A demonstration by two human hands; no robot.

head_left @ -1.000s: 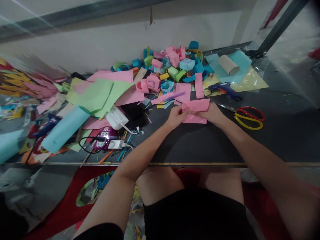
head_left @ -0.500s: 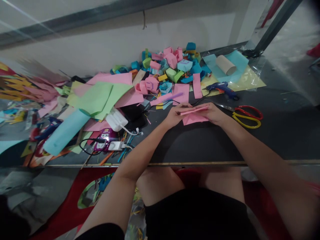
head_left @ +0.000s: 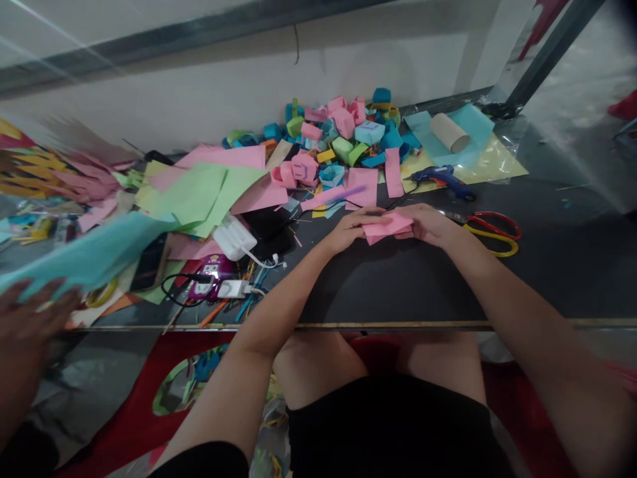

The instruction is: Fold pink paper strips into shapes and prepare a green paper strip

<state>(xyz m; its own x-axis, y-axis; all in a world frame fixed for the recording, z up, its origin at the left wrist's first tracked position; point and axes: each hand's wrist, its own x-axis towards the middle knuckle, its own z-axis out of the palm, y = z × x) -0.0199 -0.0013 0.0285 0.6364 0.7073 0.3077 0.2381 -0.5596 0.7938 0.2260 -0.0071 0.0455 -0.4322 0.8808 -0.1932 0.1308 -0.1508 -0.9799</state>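
Note:
A folded piece of pink paper [head_left: 385,227] is held over the dark table between my two hands. My left hand [head_left: 354,227] is closed on its left side, with the fingers along the upper edge. On the other side my right hand [head_left: 426,224] grips the right end, its fingertips partly behind the paper. Scissors with one red and one yellow handle [head_left: 497,232] lie just right of my right hand. Beyond my hands are a flat pink sheet [head_left: 362,186], a purple pen [head_left: 352,191] and a blue glue gun [head_left: 442,178].
Small folded paper shapes [head_left: 343,126] are heaped by the wall. Green sheets [head_left: 199,192], a white charger [head_left: 233,238] and a purple power socket [head_left: 212,275] lie left. Another person's hand [head_left: 34,318] holds a blue sheet [head_left: 104,249]. A cardboard tube [head_left: 449,131] lies back right.
The pink paper has tilted and now shows a flatter folded face between my hands. At left, another person's hand has come in and lifted the rolled blue sheet, uncovering a phone.

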